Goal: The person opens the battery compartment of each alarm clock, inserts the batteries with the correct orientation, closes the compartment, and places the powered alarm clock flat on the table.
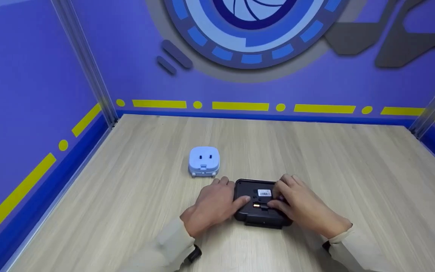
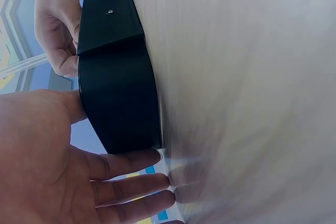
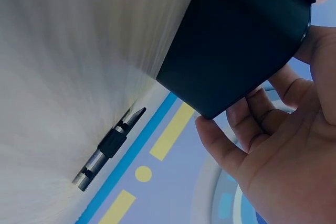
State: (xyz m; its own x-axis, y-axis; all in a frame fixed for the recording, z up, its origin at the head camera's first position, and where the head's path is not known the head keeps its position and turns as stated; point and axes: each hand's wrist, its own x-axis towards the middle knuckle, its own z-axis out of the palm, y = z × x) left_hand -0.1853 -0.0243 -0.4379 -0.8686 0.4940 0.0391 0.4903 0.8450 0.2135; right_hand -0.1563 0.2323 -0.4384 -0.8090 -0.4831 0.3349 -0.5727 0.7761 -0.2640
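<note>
A black box-like device [image 1: 244,187] lies on the table with its back up, showing a barcode label [image 1: 264,193] and a small battery [image 1: 256,205] with a gold end. My left hand [image 1: 213,202] grips its left side, thumb on the top face; in the left wrist view the fingers lie along the side wall, tips near the table. Curled over the right part of the device is my right hand [image 1: 304,206], its thumb tip at the battery's end. The curled fingers hide the right end of the battery. A fingertip touches the lower corner in the right wrist view.
Behind the device, to the left, sits a light blue rounded box [image 1: 204,160] with two dark dots on top. A silver and black rod-like piece [image 3: 110,148] shows in the right wrist view. Blue panels [image 1: 134,75] border the wooden table [image 1: 127,170].
</note>
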